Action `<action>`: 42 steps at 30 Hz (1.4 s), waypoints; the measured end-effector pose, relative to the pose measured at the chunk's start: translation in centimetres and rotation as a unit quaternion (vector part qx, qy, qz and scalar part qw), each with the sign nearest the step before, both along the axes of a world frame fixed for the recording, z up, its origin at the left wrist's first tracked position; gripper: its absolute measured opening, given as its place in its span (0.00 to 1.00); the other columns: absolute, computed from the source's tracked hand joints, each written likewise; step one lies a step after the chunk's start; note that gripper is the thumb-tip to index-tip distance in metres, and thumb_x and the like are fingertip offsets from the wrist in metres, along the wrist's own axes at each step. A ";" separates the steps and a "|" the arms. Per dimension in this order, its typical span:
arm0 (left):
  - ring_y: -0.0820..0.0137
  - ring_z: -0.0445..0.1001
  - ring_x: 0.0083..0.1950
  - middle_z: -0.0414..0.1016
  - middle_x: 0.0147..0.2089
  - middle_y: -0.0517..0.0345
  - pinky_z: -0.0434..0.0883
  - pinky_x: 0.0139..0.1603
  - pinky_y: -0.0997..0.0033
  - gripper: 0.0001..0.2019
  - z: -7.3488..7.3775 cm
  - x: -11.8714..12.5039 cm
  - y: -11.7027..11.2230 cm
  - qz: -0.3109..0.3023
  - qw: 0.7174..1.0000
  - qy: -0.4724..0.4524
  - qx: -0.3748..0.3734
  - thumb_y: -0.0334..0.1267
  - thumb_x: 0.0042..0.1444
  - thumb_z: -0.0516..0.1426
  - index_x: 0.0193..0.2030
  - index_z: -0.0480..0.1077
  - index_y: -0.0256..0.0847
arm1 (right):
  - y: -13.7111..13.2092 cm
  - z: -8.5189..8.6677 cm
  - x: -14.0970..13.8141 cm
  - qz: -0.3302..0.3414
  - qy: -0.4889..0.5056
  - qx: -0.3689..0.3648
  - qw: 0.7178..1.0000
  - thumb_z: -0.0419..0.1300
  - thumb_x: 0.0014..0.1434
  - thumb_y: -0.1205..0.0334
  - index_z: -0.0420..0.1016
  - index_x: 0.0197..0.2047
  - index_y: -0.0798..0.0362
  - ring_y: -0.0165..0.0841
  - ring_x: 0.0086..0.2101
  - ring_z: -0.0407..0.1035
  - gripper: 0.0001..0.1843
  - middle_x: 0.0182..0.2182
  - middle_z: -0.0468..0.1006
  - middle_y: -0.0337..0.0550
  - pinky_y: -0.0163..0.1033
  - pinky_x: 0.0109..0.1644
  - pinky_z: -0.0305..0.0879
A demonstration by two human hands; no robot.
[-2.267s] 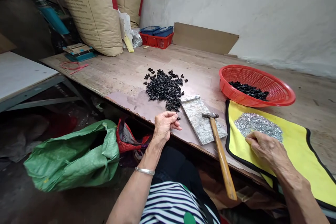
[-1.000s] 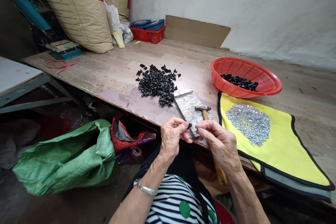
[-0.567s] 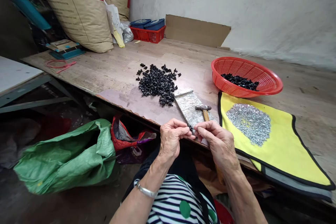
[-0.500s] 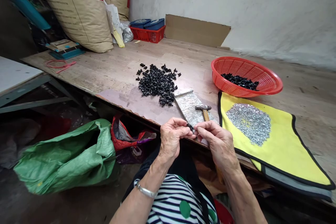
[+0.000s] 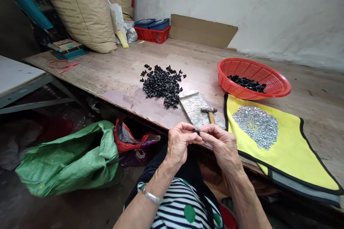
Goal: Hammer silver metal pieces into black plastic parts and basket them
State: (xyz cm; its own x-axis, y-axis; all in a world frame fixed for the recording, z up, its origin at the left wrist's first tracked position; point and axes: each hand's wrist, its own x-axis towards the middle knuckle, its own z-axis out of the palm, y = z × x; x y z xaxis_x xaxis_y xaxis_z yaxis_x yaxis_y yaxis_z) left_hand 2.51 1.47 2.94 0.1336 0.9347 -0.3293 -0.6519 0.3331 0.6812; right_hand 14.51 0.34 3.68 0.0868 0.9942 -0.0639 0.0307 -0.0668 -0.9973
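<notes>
While angled inward, the left hand and right hand meet — both grips pinching one small black piece.

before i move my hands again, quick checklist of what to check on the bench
Small black piece held: ok, pinched between the fingertips of the left hand and the right hand.
Hammer in place: ok, its head lies at the right edge of the speckled slab.
Near end of the slab: cannot tell, the hands hide it.
Black pile back from the table edge: ok.
Silver pieces within the yellow mat: ok, heaped inside its black border.
</notes>
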 end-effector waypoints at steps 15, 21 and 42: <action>0.67 0.75 0.21 0.75 0.19 0.54 0.74 0.26 0.69 0.12 -0.6 -0.1 -0.3 -0.008 0.999 -0.015 0.029 0.25 0.36 0.62 0.29 0.65 0.33 | 0.7 0.0 0.5 -0.002 -0.030 0.008 1.000 0.66 0.43 0.65 0.73 0.23 0.54 0.27 0.27 0.64 0.05 0.24 0.72 0.37 0.32 0.29 0.60; 0.66 0.75 0.20 0.75 0.18 0.53 0.75 0.25 0.67 0.12 -0.8 -0.1 -0.3 -0.024 0.999 -0.022 0.029 0.25 0.35 0.62 0.28 0.64 0.33 | 1.3 0.5 0.9 0.050 0.066 -0.124 0.989 0.69 0.38 0.63 0.73 0.25 0.56 0.24 0.17 0.62 0.11 0.18 0.71 0.35 0.30 0.20 0.56; 0.71 0.69 0.15 0.71 0.16 0.58 0.72 0.15 0.69 0.13 -0.8 -0.3 -0.4 -0.052 0.998 0.019 0.036 0.32 0.35 0.65 0.28 0.65 0.33 | 1.1 -0.2 0.6 0.023 0.150 -0.140 0.978 0.68 0.36 0.65 0.72 0.20 0.56 0.28 0.15 0.65 0.08 0.13 0.72 0.39 0.32 0.18 0.60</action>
